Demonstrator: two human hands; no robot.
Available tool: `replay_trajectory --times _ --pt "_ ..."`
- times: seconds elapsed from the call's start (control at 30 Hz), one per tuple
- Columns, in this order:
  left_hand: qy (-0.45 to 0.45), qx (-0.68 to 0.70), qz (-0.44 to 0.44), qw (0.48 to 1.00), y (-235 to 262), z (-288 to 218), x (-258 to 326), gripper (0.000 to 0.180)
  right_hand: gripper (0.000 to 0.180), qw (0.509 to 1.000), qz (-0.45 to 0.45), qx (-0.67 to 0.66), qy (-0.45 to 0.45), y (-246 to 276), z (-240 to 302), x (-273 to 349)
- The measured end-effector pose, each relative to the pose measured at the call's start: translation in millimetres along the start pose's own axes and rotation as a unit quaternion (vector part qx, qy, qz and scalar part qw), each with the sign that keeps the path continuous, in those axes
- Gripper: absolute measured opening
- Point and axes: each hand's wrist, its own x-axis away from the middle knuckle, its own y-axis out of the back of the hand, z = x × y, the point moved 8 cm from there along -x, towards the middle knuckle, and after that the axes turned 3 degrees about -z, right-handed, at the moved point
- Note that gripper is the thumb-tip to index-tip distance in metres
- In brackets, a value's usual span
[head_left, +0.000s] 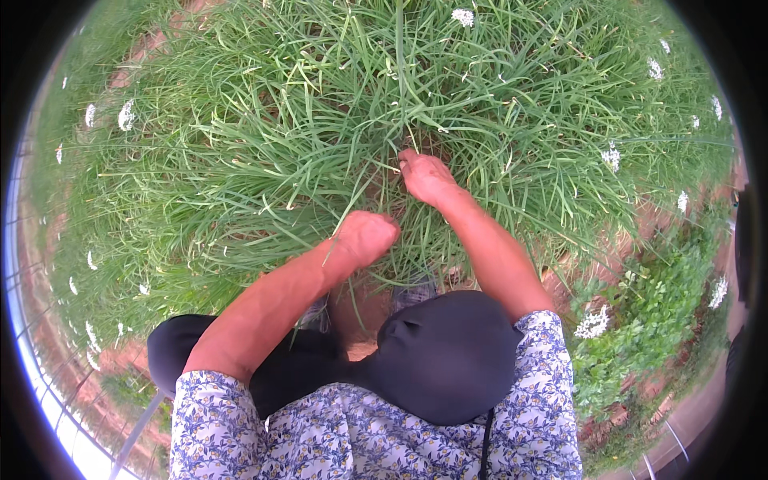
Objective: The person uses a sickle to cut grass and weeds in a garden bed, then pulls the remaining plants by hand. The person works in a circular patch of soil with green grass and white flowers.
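My left hand is closed into a fist low in a dense clump of long green grass-like leaves, and several blades run out of the fist. My right hand reaches deeper into the same clump, its fingers curled among the leaf bases near bare soil. Whether the right hand grips any leaves is hidden by the foliage. Both bare forearms come from flowered sleeves at the bottom.
My knees in black trousers and grey shoes stand on reddish soil. White round flower heads dot the edges. A broad-leaved green plant grows at the right. A white rail curves along the left.
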Motion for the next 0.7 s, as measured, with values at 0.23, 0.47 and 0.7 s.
replay_trajectory --times 0.23,0.47,0.7 --pt "0.014 0.007 -0.004 1.000 -5 10 4 0.023 0.022 0.971 0.152 -0.059 -0.176 -34 -35 -21" --pt "0.010 0.011 -0.030 0.999 0 12 6 0.014 0.013 0.955 0.116 -0.135 -0.237 -61 -70 -47" --pt "0.031 0.026 -0.016 0.999 -2 5 -1 0.013 0.021 0.918 0.062 -0.261 -0.293 -58 -46 -54"
